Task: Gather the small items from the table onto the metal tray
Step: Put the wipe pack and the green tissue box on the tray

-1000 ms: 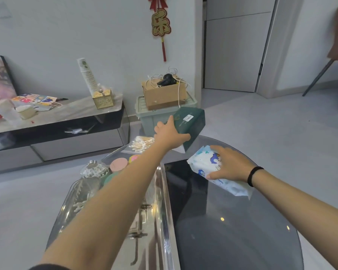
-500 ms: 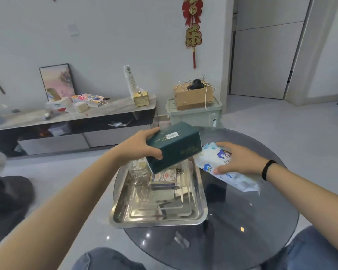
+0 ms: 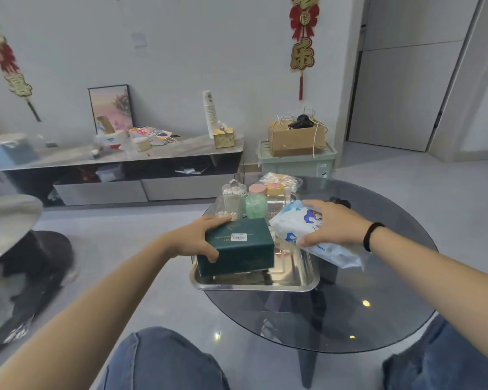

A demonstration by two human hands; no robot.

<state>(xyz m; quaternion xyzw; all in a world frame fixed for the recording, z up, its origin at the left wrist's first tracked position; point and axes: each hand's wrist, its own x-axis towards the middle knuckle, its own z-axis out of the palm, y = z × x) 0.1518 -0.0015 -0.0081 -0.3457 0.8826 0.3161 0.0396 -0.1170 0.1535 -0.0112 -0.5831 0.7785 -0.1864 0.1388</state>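
Head view: dark green rectangular box [image 3: 238, 247] is gripped by left hand [image 3: 193, 240] over shiny metal tray [image 3: 299, 280], soft white wipes pack [image 3: 307, 229] by right hand [image 3: 337, 226] (placement step); both are to be lowered and released

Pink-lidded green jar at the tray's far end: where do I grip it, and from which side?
Grip the green jar by its ribbed body from above or the near side, a judgement: a clear jar and yellow-lidded container flank it.
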